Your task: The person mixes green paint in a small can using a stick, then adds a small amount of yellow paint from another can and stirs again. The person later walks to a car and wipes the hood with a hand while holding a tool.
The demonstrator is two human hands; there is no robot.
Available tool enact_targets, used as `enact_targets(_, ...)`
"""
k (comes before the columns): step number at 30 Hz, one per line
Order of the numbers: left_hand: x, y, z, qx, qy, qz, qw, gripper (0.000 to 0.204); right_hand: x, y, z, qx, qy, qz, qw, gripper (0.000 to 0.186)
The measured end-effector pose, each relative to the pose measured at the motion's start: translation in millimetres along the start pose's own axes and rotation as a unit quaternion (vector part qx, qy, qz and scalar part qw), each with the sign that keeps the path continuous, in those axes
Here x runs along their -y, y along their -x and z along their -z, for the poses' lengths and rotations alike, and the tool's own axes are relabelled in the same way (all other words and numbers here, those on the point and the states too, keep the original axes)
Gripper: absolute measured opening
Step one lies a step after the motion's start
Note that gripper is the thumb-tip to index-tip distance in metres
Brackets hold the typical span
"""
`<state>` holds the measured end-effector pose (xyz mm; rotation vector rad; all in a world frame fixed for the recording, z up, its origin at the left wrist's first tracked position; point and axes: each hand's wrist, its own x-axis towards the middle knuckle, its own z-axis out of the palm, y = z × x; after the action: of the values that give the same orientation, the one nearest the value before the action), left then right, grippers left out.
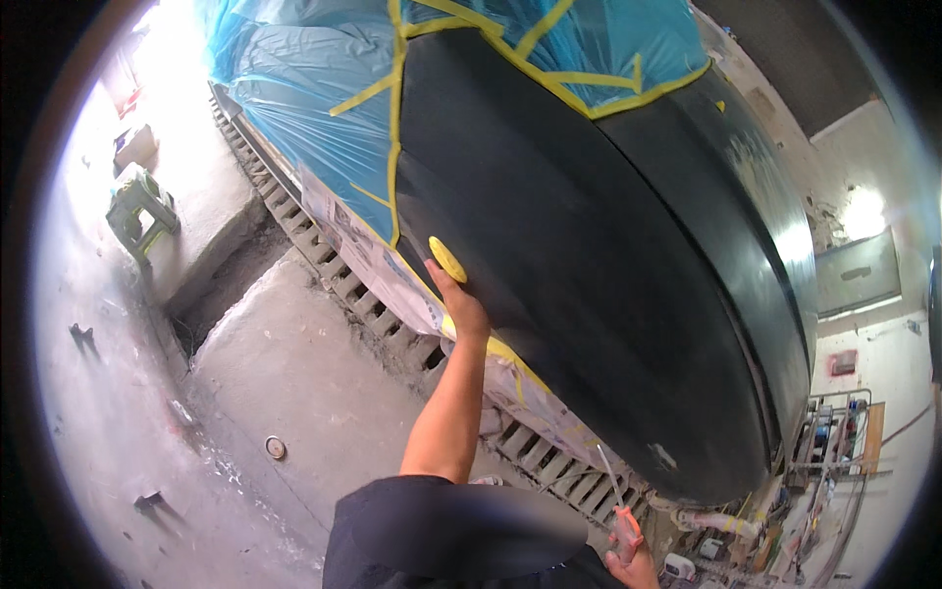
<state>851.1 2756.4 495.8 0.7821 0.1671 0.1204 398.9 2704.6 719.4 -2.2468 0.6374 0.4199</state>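
Note:
My left hand reaches forward, its fingers partly hidden, and holds a yellow oval pad at the lower edge of a large matte black vehicle panel. At the lower right, my right hand is closed round an orange-handled tool with a long thin metal shaft; its exact kind is unclear. The shaft points up toward the panel. Blue plastic film, edged with yellow masking tape, covers the body beside and above the panel. Masking paper hangs along its lower edge.
A slotted floor grating runs under the vehicle's side, next to an open pit. Left stands a small green stool. A round metal piece lies on the concrete. Cluttered metal racking stands at the right.

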Motion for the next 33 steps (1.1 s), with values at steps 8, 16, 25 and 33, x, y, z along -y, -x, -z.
enact_targets(8, 33.9, 238.9, -24.5, 0.078, -0.323, -0.094, 0.938, 0.070, -79.7, 41.3, -6.9, -0.054, 0.008, -0.094, 0.994, 0.067)
enact_targets(16, 21.1, 154.1, -33.2, -0.019, -0.215, -0.042, 0.976, 0.062, -125.1, 81.2, 8.8, -0.079, -0.027, -0.070, 0.994, 0.064)
enact_targets(25, 55.8, 339.3, -50.2, 0.088, -0.387, -0.150, 0.905, 0.076, -179.9, 112.0, 4.5, -0.085, 0.056, -0.102, 0.990, 0.059)
enact_targets(33, -38.2, 114.7, -66.5, 0.093, -0.538, -0.314, 0.777, 0.066, -192.6, 130.9, -0.1, -0.148, -0.042, -0.078, 0.985, 0.053)
